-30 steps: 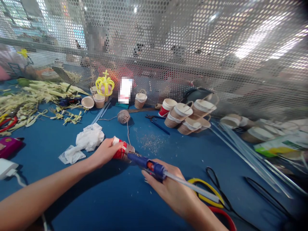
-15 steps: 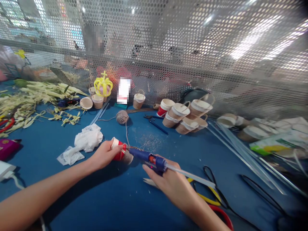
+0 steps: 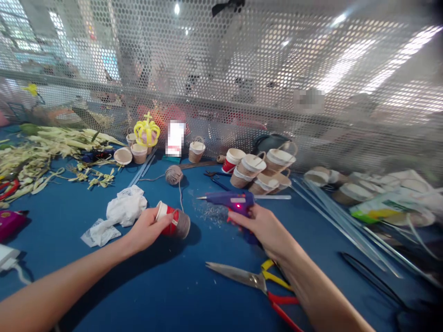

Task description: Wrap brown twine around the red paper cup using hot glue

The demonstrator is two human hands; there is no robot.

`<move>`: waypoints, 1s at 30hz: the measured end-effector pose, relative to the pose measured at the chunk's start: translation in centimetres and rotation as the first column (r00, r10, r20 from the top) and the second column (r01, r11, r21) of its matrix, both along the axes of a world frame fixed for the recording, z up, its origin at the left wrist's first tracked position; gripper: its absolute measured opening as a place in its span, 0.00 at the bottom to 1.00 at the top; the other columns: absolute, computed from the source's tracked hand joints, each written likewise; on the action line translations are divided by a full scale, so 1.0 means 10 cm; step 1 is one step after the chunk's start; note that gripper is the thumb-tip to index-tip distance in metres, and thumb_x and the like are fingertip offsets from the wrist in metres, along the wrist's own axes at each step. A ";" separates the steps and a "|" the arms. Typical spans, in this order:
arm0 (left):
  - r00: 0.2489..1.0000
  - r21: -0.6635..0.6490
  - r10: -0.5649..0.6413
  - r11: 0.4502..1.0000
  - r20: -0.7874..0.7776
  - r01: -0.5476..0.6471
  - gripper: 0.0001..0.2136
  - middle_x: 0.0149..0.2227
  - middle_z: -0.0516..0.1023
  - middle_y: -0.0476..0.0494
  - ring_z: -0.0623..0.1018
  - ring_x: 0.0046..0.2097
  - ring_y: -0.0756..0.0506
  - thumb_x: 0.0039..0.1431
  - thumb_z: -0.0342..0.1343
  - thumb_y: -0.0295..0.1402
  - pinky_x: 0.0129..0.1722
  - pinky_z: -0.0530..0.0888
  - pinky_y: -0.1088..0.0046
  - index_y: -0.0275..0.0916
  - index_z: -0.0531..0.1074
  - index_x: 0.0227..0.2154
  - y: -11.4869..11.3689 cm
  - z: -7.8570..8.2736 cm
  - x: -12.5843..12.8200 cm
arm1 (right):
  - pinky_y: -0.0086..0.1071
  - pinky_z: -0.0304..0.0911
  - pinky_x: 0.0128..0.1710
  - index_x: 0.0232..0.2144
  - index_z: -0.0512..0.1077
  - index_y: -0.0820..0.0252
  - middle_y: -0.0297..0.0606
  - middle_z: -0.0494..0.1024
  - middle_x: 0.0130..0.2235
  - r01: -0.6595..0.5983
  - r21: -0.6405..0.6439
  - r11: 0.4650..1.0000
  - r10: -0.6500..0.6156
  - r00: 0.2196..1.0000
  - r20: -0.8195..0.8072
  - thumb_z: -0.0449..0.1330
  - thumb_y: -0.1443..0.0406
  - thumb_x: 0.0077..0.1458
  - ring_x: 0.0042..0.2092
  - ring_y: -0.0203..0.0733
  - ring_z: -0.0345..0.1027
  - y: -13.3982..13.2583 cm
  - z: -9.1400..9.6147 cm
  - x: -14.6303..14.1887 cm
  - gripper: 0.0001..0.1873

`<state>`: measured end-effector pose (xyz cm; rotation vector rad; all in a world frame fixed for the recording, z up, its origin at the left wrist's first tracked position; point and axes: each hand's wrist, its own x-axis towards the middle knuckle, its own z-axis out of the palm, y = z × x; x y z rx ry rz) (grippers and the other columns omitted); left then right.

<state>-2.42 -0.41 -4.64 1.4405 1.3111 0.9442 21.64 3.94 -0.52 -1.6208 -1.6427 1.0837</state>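
Observation:
My left hand (image 3: 147, 228) is closed round a small red paper cup (image 3: 172, 220) lying on its side on the blue table (image 3: 166, 286), its base partly wrapped in brown twine. My right hand (image 3: 265, 228) grips a purple glue gun (image 3: 230, 201) with a lit red light and a clear glue stick at its back; the nozzle points left, well clear of the cup. A strand of twine runs from the cup up to a ball of twine (image 3: 173, 174).
Scissors (image 3: 249, 279) with yellow and red handles lie near my right forearm. A crumpled white tissue (image 3: 126, 208) sits left of the cup. Several twine-wrapped cups (image 3: 263, 168) stand at the back, clear glue sticks (image 3: 346, 216) on the right, dried leaves (image 3: 38, 152) at left, perforated screen behind.
My right hand pulled the glue gun away from the cup, up and to the right. The scissors under it came into view. My left hand kept hold of the cup.

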 end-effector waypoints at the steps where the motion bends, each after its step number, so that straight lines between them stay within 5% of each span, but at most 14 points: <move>1: 1.000 0.001 0.007 1.000 0.005 -0.007 0.13 0.19 0.63 0.52 0.60 0.23 0.52 0.54 0.45 0.39 0.23 0.58 0.78 0.36 0.63 0.20 0.00 0.01 0.00 | 0.25 0.56 0.18 0.25 0.66 0.63 0.35 0.71 0.23 0.031 0.006 1.000 -0.031 0.999 0.022 0.58 0.59 0.44 0.21 0.32 0.61 0.07 -0.03 0.03 0.11; 6: 0.998 -0.009 0.000 1.000 0.056 0.001 0.13 0.20 0.64 0.52 0.61 0.24 0.52 0.52 0.47 0.40 0.23 0.59 0.78 0.36 0.64 0.21 -0.01 0.01 -0.01 | 0.26 0.58 0.18 0.20 0.63 0.61 0.35 0.69 0.20 0.075 0.001 0.997 -0.075 0.992 0.102 0.50 0.58 0.51 0.19 0.31 0.61 0.29 -0.25 0.07 0.14; 11: 0.999 0.010 -0.022 1.000 0.026 0.021 0.14 0.20 0.59 0.53 0.58 0.23 0.52 0.54 0.45 0.41 0.23 0.57 0.77 0.36 0.61 0.20 -0.03 0.00 -0.01 | 0.29 0.57 0.17 0.17 0.60 0.58 0.32 0.65 0.15 0.100 0.069 0.993 -0.115 0.959 0.260 0.53 0.57 0.48 0.17 0.36 0.62 0.42 -0.43 0.07 0.15; 16: 0.999 0.055 -0.053 0.997 0.003 0.053 0.14 0.20 0.58 0.52 0.57 0.24 0.52 0.55 0.43 0.41 0.23 0.57 0.77 0.36 0.60 0.21 -0.06 0.03 -0.02 | 0.41 0.59 0.34 0.13 0.61 0.59 0.43 0.69 0.25 0.071 0.242 0.968 -0.164 0.906 0.391 0.56 0.62 0.47 0.37 0.51 0.66 0.39 -0.38 0.08 0.15; 19: 0.997 0.102 -0.055 0.993 -0.057 0.061 0.14 0.19 0.56 0.53 0.56 0.23 0.53 0.55 0.43 0.39 0.22 0.56 0.77 0.37 0.58 0.19 -0.08 0.06 -0.01 | 0.44 0.55 0.43 0.19 0.68 0.62 0.47 0.71 0.33 -0.045 0.262 0.964 -0.061 0.921 0.385 0.54 0.62 0.49 0.45 0.52 0.62 0.27 -0.24 -0.04 0.11; 23: 0.978 0.286 -0.080 0.949 -0.193 0.134 0.12 0.18 0.58 0.53 0.57 0.21 0.53 0.55 0.43 0.32 0.21 0.55 0.76 0.38 0.57 0.18 -0.16 0.12 0.01 | 0.34 0.60 0.41 0.26 0.74 0.61 0.39 0.75 0.32 -0.335 0.129 0.933 0.294 0.920 0.258 0.46 0.56 0.56 0.38 0.40 0.68 0.12 -0.12 -0.33 0.21; 26: 0.943 0.481 -0.135 0.833 -0.304 0.275 0.10 0.18 0.61 0.50 0.60 0.22 0.52 0.53 0.45 0.28 0.23 0.57 0.75 0.39 0.58 0.17 -0.23 0.16 0.02 | 0.33 0.62 0.38 0.30 0.75 0.61 0.37 0.77 0.32 -0.482 -0.005 0.876 0.482 0.874 0.058 0.39 0.51 0.57 0.36 0.37 0.70 0.05 -0.12 -0.56 0.29; 30: 0.922 0.554 -0.183 0.753 -0.341 0.354 0.08 0.19 0.64 0.48 0.61 0.23 0.51 0.52 0.46 0.26 0.24 0.58 0.74 0.38 0.59 0.19 -0.26 0.17 0.04 | 0.36 0.60 0.44 0.37 0.74 0.61 0.40 0.76 0.37 -0.574 -0.093 0.814 0.464 0.737 -0.491 0.46 0.50 0.54 0.42 0.39 0.68 -0.05 -0.09 -0.71 0.25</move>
